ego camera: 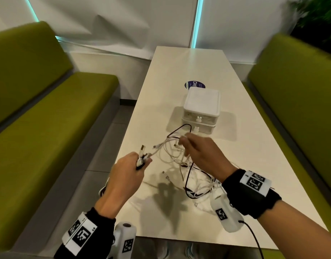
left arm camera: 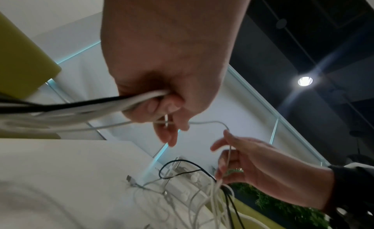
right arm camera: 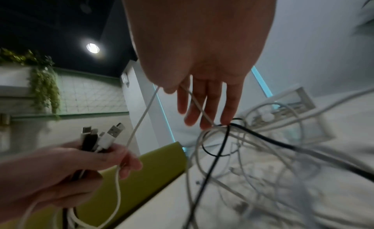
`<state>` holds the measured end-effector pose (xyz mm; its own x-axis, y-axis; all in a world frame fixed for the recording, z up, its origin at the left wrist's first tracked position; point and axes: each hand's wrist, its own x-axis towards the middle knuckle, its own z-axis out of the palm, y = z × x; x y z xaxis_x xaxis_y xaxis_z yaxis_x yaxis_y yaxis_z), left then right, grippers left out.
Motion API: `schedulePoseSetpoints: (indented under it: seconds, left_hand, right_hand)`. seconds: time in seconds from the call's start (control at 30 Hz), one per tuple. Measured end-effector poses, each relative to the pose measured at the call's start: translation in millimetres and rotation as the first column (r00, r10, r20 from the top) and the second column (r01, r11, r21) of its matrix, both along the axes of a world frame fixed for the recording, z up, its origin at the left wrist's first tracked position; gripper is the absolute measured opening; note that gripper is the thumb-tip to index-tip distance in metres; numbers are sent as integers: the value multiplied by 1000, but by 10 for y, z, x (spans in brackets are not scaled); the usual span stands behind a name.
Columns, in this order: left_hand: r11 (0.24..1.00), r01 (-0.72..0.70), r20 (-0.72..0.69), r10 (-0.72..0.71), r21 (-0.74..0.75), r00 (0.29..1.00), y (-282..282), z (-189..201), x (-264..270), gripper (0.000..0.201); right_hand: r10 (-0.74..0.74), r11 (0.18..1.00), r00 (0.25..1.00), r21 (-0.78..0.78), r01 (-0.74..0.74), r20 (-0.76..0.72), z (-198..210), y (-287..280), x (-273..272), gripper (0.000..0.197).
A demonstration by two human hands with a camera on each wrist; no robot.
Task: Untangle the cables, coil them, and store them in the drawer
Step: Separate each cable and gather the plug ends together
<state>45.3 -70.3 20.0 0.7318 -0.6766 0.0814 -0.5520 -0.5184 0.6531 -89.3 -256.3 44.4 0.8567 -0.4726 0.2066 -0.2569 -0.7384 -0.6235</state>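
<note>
Left fingers (right arm camera: pixel 129 162) clamp cable plugs (right arm camera: pixel 101 138); right fingers (right arm camera: pixel 204 104) pinch a white cable (right arm camera: pixel 139 120).

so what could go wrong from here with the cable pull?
1. The right hand draws a white cable out of the tangle; a black cable loops across it and may cinch into a knot.
2. The left hand bunches several plugs; one could slip its grip.
3. Strands reach the drawer unit and may drag it.

Green benches (ego camera: pixel 48 116) flank the white table (ego camera: pixel 179 68); round blue sticker (ego camera: pixel 194 84).
</note>
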Motion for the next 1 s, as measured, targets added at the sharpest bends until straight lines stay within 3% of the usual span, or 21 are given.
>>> schedulePoseSetpoints:
  seconds: [0.1,0.17,0.27,0.33,0.43,0.53,0.6,0.67,0.73,0.83,0.93,1.0]
  left_hand:
    - [974,26,-9,-25,227,1000,-8,-92,-62,38]
    - [954,51,-2,-53,296,999,-15,-94,-111,38]
    - [962,90,-10,-90,258,996,-29,-65,-157,29]
    - [988,103,-13,-102,112,995,-56,-22,-212,16]
    - [974,219,55,-217,-51,975,-164,-6,-360,22]
    - [944,308,103,-320,118,942,-294,-36,-532,18]
    - [932,259,115,-295,253,949,-345,-29,-566,4]
    - [939,220,138,-262,264,955,-342,-37,-526,14]
    - [960,212,108,-234,184,966,-300,-35,-454,21]
    - [979,201,-76,-201,5,977,-182,43,-369,16]
    - [975,77,-200,-120,-211,972,-36,175,-250,35]
    - [954,-23,-240,-51,-299,969,71,274,-141,36]
  right_hand:
    - [59,998,973,-23,-66,-221,-301,-42,-209,42]
    - [92,994,958,-30,-104,-271,-466,-44,-299,39]
    - [127,985,955,-82,-154,-266,-600,-36,-363,30]
    - [121,984,955,-97,-152,-271,-628,-17,-366,29]
    - [104,985,945,-101,-141,-309,-567,48,-311,28]
    - [115,973,935,-153,-175,-337,-500,136,-254,17]
    - [97,973,935,-164,-161,-341,-465,166,-270,14]
    - [82,975,933,-166,-148,-351,-439,165,-303,21]
    - [81,972,931,-177,-152,-355,-436,159,-305,28]
    - [74,963,938,-221,-156,-339,-419,168,-252,30]
    - [57,959,943,-245,-143,-328,-437,142,-244,29]
    - [25,978,937,-185,-95,-348,-471,81,-274,26]
